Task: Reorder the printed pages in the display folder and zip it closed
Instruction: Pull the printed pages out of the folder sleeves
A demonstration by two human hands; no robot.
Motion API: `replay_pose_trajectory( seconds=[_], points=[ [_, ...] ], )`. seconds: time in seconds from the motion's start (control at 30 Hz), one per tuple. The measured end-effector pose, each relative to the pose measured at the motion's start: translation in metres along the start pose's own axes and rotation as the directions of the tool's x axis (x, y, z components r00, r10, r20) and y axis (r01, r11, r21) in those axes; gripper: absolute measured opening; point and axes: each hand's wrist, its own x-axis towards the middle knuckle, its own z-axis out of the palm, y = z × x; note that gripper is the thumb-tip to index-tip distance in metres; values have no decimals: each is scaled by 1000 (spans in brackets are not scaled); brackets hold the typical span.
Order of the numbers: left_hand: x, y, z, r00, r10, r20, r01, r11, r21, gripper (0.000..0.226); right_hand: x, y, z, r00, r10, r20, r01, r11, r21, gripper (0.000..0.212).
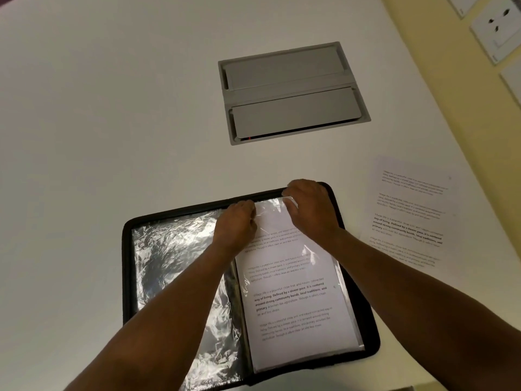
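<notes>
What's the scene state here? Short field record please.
folder: display folder open flat on white table
right side: printed page in top sleeve
left side: crinkled empty sleeve
left hand: fingers pinch the page's top edge
right hand: grips the sleeve's top edge
loose page: on table, right of folder
zip: not closed
</notes>
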Motion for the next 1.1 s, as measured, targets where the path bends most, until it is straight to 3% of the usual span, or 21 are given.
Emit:
replay_pose_trajectory(
  seconds=[0.1, 0.2, 0.3, 0.37, 0.43, 0.5, 0.63, 0.73, 0.9, 1.1],
  points=[
    [-4, 0, 0, 1000, 9, -8, -9, 999, -51, 23, 18, -8, 0, 969, -49, 243, 41, 998, 40, 17],
    [-8, 1, -1, 999, 40, -19, -41, 997, -71, 29, 37, -22, -3, 841, -23, 541, 2, 999, 40, 23],
    [-11, 2, -3, 996, 82, -32, -84, 994, -67, 22, 60, -31, -7, 697, 121, 706, -173, 985, 1, 22],
    [-13, 3, -4, 996, 87, -35, -90, 993, -81, 17, 71, -32, -7, 591, 211, 778, -180, 975, -128, 18],
    [-15, 3, -5, 995, 92, -33, -94, 991, -92, 16, 77, -34, -9, 527, 233, 817, -20, 965, -262, 19],
    [-16, 3, -6, 996, 90, -26, -92, 991, -102, 19, 79, -37, -13, 504, 251, 826, 115, 929, -353, 26],
    [-15, 4, -8, 996, 90, 3, -89, 990, -106, 25, 83, -42, -14, 426, 322, 846, 189, 882, -431, 51],
    [-13, 5, -9, 997, 79, 13, -77, 991, -106, 27, 81, -39, -5, 427, 314, 848, 238, 866, -440, 53],
    [-14, 5, -12, 998, 54, -15, -56, 990, -130, 32, 102, -37, -14, 536, 223, 814, 215, 897, -387, 40],
    [-14, 10, -17, 994, 64, -94, -81, 979, -186, 30, 160, -41, -62, 601, 163, 782, 200, 917, -344, 37]
  ],
)
